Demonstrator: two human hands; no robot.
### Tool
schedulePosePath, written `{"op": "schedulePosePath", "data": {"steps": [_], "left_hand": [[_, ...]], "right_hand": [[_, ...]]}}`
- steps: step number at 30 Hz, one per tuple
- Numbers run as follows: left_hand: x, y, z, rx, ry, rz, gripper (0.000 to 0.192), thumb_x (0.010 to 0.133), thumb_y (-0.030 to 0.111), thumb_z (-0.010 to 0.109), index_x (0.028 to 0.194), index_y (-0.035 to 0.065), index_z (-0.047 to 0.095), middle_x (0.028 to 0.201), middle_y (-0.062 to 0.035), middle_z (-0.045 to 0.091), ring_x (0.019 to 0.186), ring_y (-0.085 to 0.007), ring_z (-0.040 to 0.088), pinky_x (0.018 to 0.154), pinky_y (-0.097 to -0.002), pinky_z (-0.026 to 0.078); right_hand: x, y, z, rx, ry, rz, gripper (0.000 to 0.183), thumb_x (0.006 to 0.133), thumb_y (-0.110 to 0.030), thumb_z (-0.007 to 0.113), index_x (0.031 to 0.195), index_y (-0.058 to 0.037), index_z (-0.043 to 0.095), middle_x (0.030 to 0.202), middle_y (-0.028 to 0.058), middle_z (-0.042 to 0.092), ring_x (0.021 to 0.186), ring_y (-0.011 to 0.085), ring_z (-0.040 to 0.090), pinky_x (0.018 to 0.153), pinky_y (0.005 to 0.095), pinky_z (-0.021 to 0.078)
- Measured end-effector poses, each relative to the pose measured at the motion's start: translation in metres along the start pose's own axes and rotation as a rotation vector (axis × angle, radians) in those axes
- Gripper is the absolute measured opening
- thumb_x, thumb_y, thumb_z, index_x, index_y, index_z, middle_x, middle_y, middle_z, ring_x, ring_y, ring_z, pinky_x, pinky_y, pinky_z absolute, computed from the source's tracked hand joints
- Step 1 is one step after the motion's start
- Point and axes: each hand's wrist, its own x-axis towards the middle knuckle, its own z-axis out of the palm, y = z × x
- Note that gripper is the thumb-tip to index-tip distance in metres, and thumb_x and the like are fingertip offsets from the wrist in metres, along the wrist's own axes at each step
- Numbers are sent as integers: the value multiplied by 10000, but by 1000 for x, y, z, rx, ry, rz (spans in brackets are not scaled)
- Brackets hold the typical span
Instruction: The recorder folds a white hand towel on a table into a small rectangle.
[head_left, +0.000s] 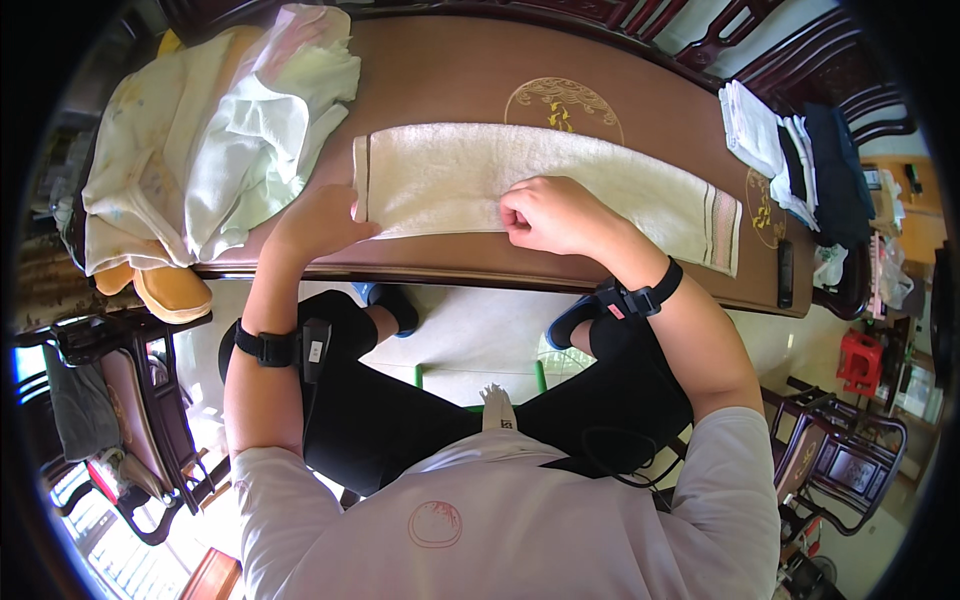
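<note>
A long cream terry towel (450, 180), folded into a strip, lies across the brown padded bench top (427, 67) before me. A dark stripe crosses its left end, and patterned bands with a pinkish strip mark the right end. At the left end, my left hand (319, 221) has thumb and fingers apart, with the thumb touching the towel's near corner. My right hand (559, 214) rests over the middle of the near edge with its fingers curled. Its fingertips are partly hidden, so I cannot tell whether cloth is pinched in them.
Rumpled pale cloths (255, 142) are heaped at the left over an orange-yellow item (172, 292). Folded white cloth (750, 127) and dark clothes (836, 172) sit at the right end. A black remote control (784, 274) lies near the right edge. Carved wooden chairs (832, 457) stand around.
</note>
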Motion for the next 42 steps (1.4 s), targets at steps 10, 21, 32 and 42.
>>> {"op": "schedulePosePath", "data": {"steps": [10, 21, 32, 42], "left_hand": [[0, 1, 0, -13, 2, 15, 528, 906, 434, 848, 1073, -64, 790, 1128, -283, 774, 1096, -465, 720, 968, -522, 569], [2, -3, 3, -4, 19, 33, 531, 888, 436, 861, 1038, -69, 792, 1073, -292, 777, 1045, -468, 731, 930, -528, 573], [-5, 1, -4, -14, -26, -89, 614, 842, 508, 923, 1060, -47, 775, 1032, -256, 780, 979, -418, 753, 878, -489, 581], [6, 51, 18, -88, 588, 249, 298, 1010, 261, 814, 1138, -1, 754, 1095, -194, 762, 1067, -426, 733, 952, -516, 572]], "right_hand": [[3, -2, 6, -53, 66, -33, 89, 877, -129, 784, 881, -54, 736, 886, 95, 775, 844, 314, 756, 764, 438, 610], [2, -4, 8, -14, 112, -57, 107, 885, -142, 793, 902, -58, 730, 904, 103, 785, 856, 327, 769, 761, 449, 613], [3, -9, -1, -1, 80, -69, 75, 900, -148, 798, 905, -84, 759, 855, 76, 775, 802, 304, 755, 737, 436, 605], [5, -5, 14, -48, 348, -89, 221, 994, -149, 775, 1186, -39, 775, 1291, 133, 772, 1193, 343, 720, 1020, 443, 594]]}}
